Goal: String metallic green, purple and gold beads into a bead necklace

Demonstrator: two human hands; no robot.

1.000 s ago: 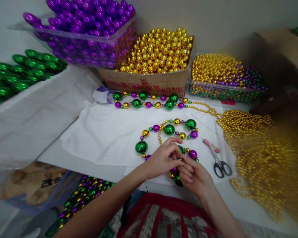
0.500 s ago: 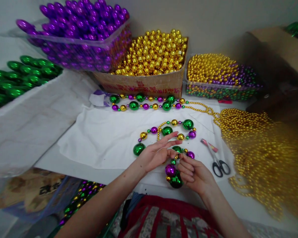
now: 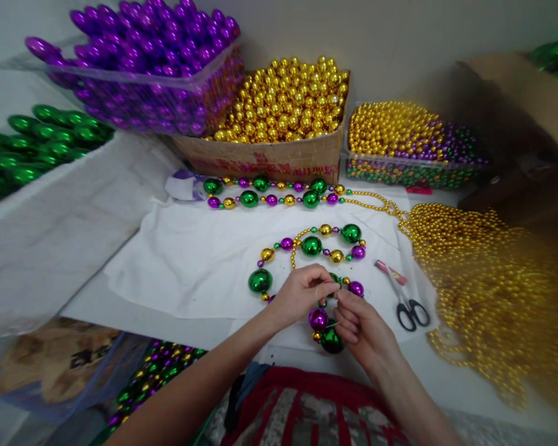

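Observation:
My left hand [image 3: 302,296] and my right hand [image 3: 360,322] meet fingertip to fingertip over the white cloth. Both are closed in a pinch on a thin pale string of the bead necklace [image 3: 260,281]. The exact spot between the fingertips is too small to make out. Green, purple and gold beads of this necklace curl around behind my hands. A purple bead [image 3: 318,319] and a large green bead [image 3: 331,339] hang just below my fingers, the green one partly covered by my right hand. To the right lie scissors [image 3: 407,303] with black handles.
A finished-looking bead strand [image 3: 270,199] lies across the cloth [image 3: 186,260]. Behind it stand a tub of purple beads [image 3: 144,93], a carton of gold beads [image 3: 260,162] and a tub of small mixed beads [image 3: 400,142]. Gold bead chains [image 3: 483,291] heap at right; green beads [image 3: 46,139] fill a left box.
My left hand's fingers, stretched out before, have curled into a pinch against the right fingertips. My right hand stays in nearly the same place.

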